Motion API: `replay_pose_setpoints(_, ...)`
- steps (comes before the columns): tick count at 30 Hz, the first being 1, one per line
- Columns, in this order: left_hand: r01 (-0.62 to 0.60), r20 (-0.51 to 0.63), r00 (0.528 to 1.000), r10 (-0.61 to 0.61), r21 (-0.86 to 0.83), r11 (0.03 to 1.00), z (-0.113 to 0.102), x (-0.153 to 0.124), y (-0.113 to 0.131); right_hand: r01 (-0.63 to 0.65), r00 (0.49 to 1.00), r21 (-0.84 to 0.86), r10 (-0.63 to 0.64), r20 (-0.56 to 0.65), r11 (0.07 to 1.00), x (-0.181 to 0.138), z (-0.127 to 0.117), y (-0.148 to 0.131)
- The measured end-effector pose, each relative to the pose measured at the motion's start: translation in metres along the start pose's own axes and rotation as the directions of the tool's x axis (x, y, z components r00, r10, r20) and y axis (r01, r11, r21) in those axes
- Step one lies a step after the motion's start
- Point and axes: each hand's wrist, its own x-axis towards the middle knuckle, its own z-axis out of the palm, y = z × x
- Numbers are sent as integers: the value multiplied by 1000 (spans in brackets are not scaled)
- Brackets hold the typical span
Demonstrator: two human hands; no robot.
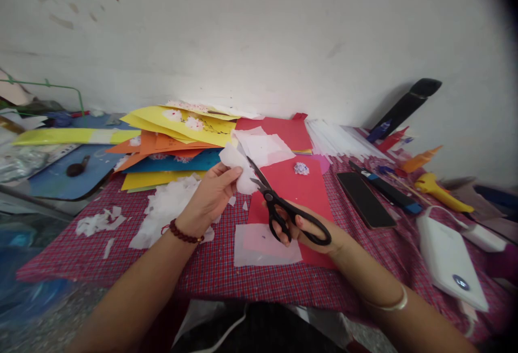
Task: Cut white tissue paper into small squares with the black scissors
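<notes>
Two bare forearms come up from the bottom edge of the frame, the nearest things to the camera, one with a beaded bracelet point(184, 233) and the other with a pale bangle point(389, 304). At centre, the left hand point(210, 195) has its fingers point(230, 175) pinched shut on a folded piece of white tissue paper point(239, 167), held up just above the worktop point(218, 272), which is covered with a red checked cloth. Just right of it, the right hand point(301, 229) has its fingers curled closed through the black loop handles of a pair of scissors point(283, 210); the blades stand open, with their tips at the lower edge of the tissue. Under both hands lies a red sheet point(301, 188) with a pale pink sheet point(265, 245) on top of its near left corner. White paper scraps point(164, 210) are scattered to the left of centre, and more point(97, 222) lie further left. Behind them, toward the wall, a loose stack of yellow, orange and blue coloured sheets point(178, 137) is spread out. On the right side of the frame a dark phone point(365, 200) lies flat, a white power bank point(449, 261) sits near the lower right, and a bundle of white sticks point(340, 140) lies behind the phone. No box, tray or bowl can be made out clearly.
</notes>
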Motion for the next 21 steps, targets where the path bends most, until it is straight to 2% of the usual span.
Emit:
replay_pose_setpoints(5,-70,-41,997,69,-21,997,-4,5,7,1,1000,19,-1,-2,1000,-1,0,-2)
replay_pose_setpoints(9,-64,-82,995,61,-24,998,-7,8,10,-7,1000,-3,7,29,1000,-2,-4,1)
replay_pose_setpoints(16,-75,-62,995,83,117,990,-5,5,14,-15,998,46,13,54,999,-2,-6,3)
replay_pose_setpoints(21,-97,-27,995,101,112,989,-2,4,14,2,999,68,-6,48,998,-2,-9,6)
